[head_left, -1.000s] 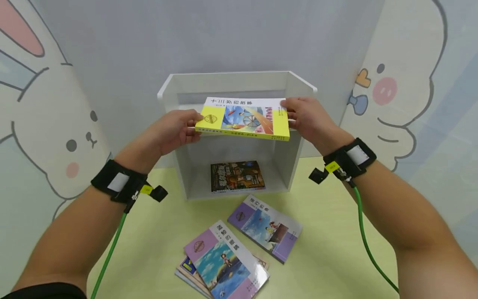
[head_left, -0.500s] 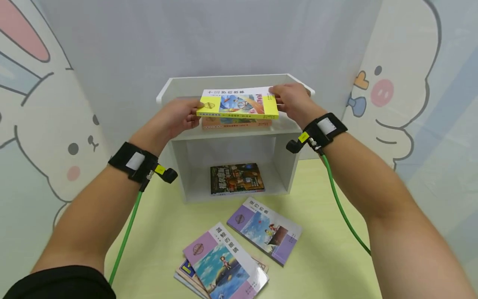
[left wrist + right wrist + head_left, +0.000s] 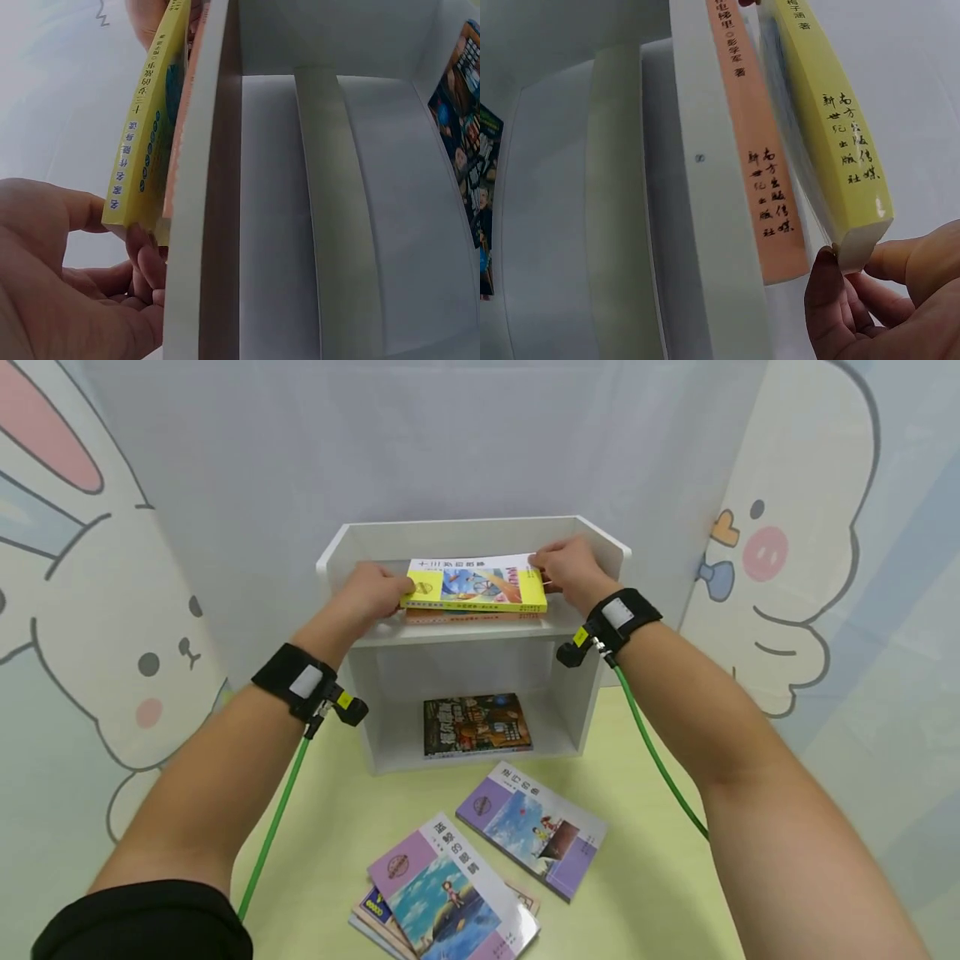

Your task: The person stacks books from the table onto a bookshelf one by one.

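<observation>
A yellow-and-white book [image 3: 480,585] lies nearly flat between my two hands, just over an orange-spined book [image 3: 472,617] on the upper shelf. My left hand [image 3: 371,589] pinches its left end, thumb on the cover and fingers beneath, as the left wrist view shows. At the other end my right hand [image 3: 573,570] pinches the corner. In the right wrist view the yellow spine [image 3: 840,120] tilts away from the orange spine [image 3: 761,150], with a narrow gap between them. Both spines face the front edge of the white shelf unit [image 3: 465,635].
A dark-covered book [image 3: 477,725] lies on the lower shelf. In front of the unit, on the light green tabletop [image 3: 637,860], rest a purple-and-white book [image 3: 531,829] and a small stack topped by a pink-and-white book [image 3: 453,889]. Green cables [image 3: 273,835] run from the wrist cameras.
Both hands have carried the yellow book away from me, then down onto the upper shelf area, over the orange-spined book. The books on the table have stayed put.
</observation>
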Available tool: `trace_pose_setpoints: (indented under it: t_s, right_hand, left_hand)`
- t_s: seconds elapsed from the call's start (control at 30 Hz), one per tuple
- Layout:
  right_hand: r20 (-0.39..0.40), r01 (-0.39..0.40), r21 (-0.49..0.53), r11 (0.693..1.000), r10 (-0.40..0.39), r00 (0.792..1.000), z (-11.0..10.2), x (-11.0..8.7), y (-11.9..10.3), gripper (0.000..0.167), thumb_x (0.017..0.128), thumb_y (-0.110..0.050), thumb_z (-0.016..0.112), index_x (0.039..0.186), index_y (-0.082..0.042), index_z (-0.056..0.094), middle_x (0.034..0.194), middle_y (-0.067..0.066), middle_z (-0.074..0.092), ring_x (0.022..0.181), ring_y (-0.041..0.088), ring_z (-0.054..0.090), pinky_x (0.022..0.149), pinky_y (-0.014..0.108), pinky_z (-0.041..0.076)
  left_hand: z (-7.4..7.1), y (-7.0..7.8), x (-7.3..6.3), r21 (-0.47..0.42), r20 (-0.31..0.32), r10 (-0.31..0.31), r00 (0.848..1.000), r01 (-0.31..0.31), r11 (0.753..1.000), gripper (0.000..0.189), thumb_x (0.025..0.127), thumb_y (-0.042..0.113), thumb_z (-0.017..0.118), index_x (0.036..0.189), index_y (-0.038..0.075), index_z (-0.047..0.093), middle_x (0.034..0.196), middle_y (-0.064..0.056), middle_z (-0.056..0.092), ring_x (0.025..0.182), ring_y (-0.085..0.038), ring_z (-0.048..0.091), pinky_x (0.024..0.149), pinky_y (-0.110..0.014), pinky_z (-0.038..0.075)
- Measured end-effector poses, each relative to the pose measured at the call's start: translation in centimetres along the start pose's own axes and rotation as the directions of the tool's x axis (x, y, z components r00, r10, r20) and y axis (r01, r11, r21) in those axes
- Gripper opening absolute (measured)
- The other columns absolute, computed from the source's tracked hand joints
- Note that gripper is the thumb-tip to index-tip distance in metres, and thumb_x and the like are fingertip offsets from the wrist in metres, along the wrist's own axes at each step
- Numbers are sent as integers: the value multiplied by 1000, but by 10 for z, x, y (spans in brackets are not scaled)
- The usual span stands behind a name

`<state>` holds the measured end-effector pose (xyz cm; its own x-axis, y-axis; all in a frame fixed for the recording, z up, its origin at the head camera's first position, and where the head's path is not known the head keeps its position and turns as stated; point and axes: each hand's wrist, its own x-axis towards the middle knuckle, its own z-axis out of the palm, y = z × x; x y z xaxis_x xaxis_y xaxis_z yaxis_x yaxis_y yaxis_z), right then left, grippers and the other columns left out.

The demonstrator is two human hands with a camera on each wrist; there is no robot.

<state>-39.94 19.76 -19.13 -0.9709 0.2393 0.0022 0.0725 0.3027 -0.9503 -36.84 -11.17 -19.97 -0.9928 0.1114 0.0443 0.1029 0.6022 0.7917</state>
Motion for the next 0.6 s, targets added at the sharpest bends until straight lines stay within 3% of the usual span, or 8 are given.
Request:
trace_pose_setpoints:
  t_s: [0.1,0.23,0.37,0.6]
  right_hand:
    - [2,15,-23,1000,-15,1000,3,3,2,39,113,-24,66,147,-5,69,139,10,66,115,20,65,96,31,56]
    - [1,35,-52,998,-35,999,4,5,4,38,113,-23,66,146,-5,70,137,10,65,114,20,64,95,31,55]
    - [-1,47,-79,996,-47,999,4,8,7,36,113,-23,67,144,-4,71,136,10,65,111,20,64,93,30,55]
    - [25,81,-224,971,-78,997,6,14,8,37,112,-25,68,140,-2,72,134,11,67,101,16,63,82,26,52]
  left_hand:
    - [2,-1,0,73,-9,-1,1000,2,997,32,109,29,59,92,3,65,121,-13,69,75,-18,52,74,-32,41]
    - [5,0,1,124,-11,-3,1000,4,992,35,110,31,59,112,-1,75,123,-14,68,90,-23,56,78,-33,43]
    - [6,2,1,162,-5,-9,1000,10,987,45,111,32,60,138,-2,71,129,-14,68,98,-24,58,80,-33,45]
    - [5,2,2,212,-16,-8,1000,11,977,45,111,31,61,142,-1,70,135,-13,69,99,-24,58,80,-32,47]
